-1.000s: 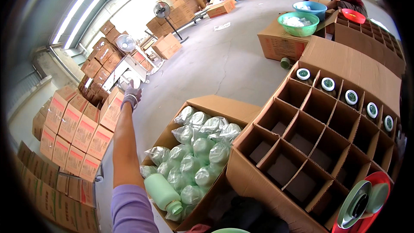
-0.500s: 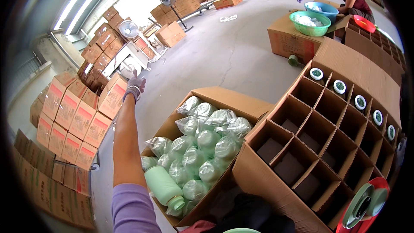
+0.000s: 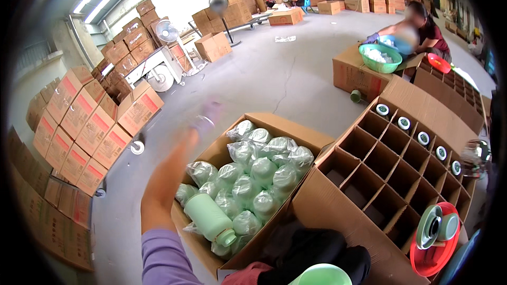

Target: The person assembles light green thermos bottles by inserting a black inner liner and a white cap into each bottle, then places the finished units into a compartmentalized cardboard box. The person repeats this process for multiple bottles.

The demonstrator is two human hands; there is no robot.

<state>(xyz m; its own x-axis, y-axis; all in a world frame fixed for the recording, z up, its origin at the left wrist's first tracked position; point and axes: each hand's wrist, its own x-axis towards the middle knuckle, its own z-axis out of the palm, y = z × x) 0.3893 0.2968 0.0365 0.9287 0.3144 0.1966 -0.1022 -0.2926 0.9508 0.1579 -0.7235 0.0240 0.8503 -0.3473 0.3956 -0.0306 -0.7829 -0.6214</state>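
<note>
My left hand, in a grey-purple glove, is stretched forward over the floor beyond the open carton. Motion smears its fingers, so I cannot make out whether it holds anything. Below the forearm, the carton is packed with pale green bottles in clear plastic bags. One unwrapped green bottle lies on its side on top of them, its neck toward me. At the lower edge a pale green cup-like vessel shows, partly cut off. My right hand is out of view.
To the right stands a divided carton with several white-rimmed bottle tops along its far row. A red basin with green lids rests at its near corner. A co-worker sits behind green and blue basins. Stacked cartons line the left.
My left hand has swung right and lower, toward the open carton, and is now blurred. The view has shifted, showing more of the red basin and green vessel. The co-worker's hand has moved down to the basins.
</note>
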